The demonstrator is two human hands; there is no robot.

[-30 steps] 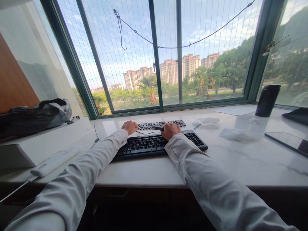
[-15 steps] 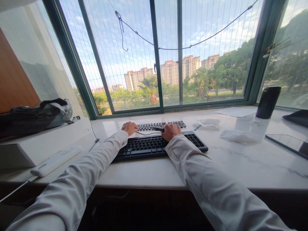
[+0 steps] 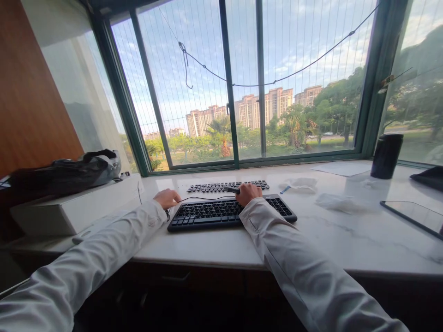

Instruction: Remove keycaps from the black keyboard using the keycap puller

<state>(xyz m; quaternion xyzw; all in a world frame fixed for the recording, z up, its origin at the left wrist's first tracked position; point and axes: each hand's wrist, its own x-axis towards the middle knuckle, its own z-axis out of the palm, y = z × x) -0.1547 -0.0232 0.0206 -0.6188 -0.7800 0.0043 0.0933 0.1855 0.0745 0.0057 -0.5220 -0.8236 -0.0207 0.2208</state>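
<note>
A black keyboard (image 3: 221,213) lies near me on the white marble sill, and a second, slimmer keyboard (image 3: 214,186) lies just behind it. My right hand (image 3: 248,193) rests at the near keyboard's back edge, closed round a small dark stick-like object (image 3: 231,189). My left hand (image 3: 166,198) sits on the sill just left of the near keyboard, fingers curled, next to a thin black cable (image 3: 200,198) that runs along the keyboard's back. Whether it grips the cable I cannot make out.
A white box (image 3: 79,205) with a black bag (image 3: 65,173) on top stands at the left. To the right lie crumpled tissues (image 3: 337,203), a black cylinder (image 3: 386,156), a sheet of paper (image 3: 341,169) and a dark tablet (image 3: 413,214). Window glass closes the back.
My left hand has moved left and towards me, off the back keyboard to the sill beside the near keyboard. The view has shifted. My right hand stays put.
</note>
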